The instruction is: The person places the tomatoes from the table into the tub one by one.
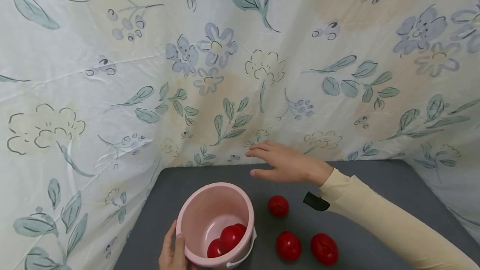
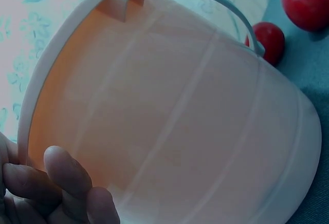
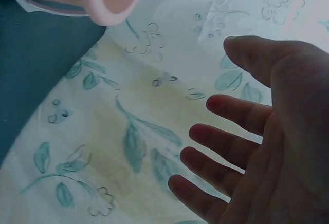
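Observation:
My left hand (image 1: 173, 251) grips the near left rim of a pink bucket (image 1: 215, 197), thumb at the rim and fingers against the outer wall. In the left wrist view the bucket (image 2: 175, 106) fills most of the frame. Several glossy red, tomato-like round things (image 1: 231, 238) lie in its bottom. Three more lie on the table right of it: one farther back (image 1: 278, 206), one nearer (image 1: 288, 246) and one at the right (image 1: 324, 248). My right hand (image 1: 286, 162) hovers behind and right of the bucket, fingers spread, holding nothing.
The dark grey tabletop (image 1: 360, 203) ends at the back against a floral cloth (image 1: 262, 95), which also hangs at both sides. The bucket's pale handle (image 1: 245, 255) hangs down its near right side. A black strap end (image 1: 316, 201) sticks out at the right wrist.

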Available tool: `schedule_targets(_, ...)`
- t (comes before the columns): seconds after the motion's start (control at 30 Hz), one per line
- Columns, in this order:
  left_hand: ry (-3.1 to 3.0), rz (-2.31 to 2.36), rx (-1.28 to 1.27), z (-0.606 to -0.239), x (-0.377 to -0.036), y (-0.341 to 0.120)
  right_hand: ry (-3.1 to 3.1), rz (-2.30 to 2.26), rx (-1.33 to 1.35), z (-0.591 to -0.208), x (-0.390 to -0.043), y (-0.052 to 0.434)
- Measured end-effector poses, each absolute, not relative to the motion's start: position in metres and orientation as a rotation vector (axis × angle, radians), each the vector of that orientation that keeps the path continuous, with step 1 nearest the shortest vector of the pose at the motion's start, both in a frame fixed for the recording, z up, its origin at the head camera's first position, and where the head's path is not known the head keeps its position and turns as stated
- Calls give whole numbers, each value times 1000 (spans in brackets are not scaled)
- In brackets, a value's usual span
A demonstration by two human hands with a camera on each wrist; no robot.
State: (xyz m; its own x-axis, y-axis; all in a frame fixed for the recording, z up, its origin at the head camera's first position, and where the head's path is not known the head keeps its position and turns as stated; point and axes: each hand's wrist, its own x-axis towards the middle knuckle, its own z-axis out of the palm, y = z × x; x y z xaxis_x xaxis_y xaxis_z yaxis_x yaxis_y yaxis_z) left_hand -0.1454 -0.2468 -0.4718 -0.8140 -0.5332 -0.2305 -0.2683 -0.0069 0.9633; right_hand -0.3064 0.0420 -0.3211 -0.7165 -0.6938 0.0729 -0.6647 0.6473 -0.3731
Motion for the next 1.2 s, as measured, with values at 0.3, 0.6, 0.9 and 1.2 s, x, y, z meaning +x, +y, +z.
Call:
schedule_targets(0.3,-2118,-1886,859,-473,-145,-249,2768,-600,-1091,-334,-315,45)
schedule_targets(0.6,-2146,-1870,874,-472,-144,-253,2778,-621,-1022,-350,-323,61)
schedule_targets(0.9,-2147,-1887,868,-471,-143,-255,2752,-577,-1070,-387,-327,56)
schedule_targets(1.2,-2151,-1890,859,-469,-144,-255,2672,-621,-984,-418,-326,57)
